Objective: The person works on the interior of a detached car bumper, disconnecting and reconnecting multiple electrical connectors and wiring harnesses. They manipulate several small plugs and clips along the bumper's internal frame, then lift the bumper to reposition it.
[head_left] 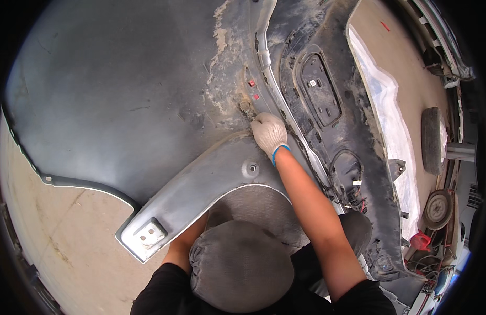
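Bumper cover: one [111, 100], grey, dusty, curved plastic, lying inside-up across the concrete floor [59, 231].
Left hand: going under the bumper's lower flap; cannot tell its grip.
Right hand: one [269, 134], white knit glove, curling closed on a small fitting [246, 108].
Red clips: two [252, 83].
Wheels: two [432, 140], lying rightward.

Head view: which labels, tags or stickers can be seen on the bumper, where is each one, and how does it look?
Small white rectangular sticker: inside the dark oval recess of the grey plastic bumper.
Two small red tags: just above the right hand in its white knit glove.
Small white tag: on the black wiring, lower right.
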The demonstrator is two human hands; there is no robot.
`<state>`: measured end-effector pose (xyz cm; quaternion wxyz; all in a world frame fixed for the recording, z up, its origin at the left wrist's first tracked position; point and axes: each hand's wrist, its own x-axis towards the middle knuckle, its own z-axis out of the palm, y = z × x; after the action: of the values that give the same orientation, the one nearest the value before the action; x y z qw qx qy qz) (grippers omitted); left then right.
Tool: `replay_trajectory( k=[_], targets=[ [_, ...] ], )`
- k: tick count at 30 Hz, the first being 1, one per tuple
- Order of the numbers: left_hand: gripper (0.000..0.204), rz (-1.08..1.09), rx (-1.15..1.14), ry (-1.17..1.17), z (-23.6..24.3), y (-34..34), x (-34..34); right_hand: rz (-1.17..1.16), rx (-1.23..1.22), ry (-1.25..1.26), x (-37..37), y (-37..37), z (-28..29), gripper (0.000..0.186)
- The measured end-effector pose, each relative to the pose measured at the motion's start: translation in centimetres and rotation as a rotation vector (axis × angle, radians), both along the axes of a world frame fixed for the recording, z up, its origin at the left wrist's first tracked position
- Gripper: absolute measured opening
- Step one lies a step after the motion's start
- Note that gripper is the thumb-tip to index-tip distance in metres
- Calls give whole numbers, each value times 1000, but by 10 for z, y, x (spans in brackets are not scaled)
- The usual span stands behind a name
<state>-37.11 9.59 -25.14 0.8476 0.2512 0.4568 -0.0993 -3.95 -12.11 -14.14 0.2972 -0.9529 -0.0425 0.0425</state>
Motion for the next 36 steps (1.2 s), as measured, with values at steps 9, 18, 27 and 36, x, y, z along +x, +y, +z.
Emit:
replay_trajectory(
  k=[9, 18, 27, 36],
  targets=[
    [23, -167, 180, 119, 86, 76, -102, 10, -106, 50, 2, 7, 1, 30],
    [26, 135, 1611, -8, 324, 164, 26, 42, 59, 26, -4, 1, 7, 27],
    [32, -1300, 1446, -493, 286, 5, 222, 29, -1, -32, -6, -7, 3, 28],
    [41, -1176, 1418, -615, 275, -19, 257, 430, 142, 37, -13, -8, 109, 25]
  ],
)
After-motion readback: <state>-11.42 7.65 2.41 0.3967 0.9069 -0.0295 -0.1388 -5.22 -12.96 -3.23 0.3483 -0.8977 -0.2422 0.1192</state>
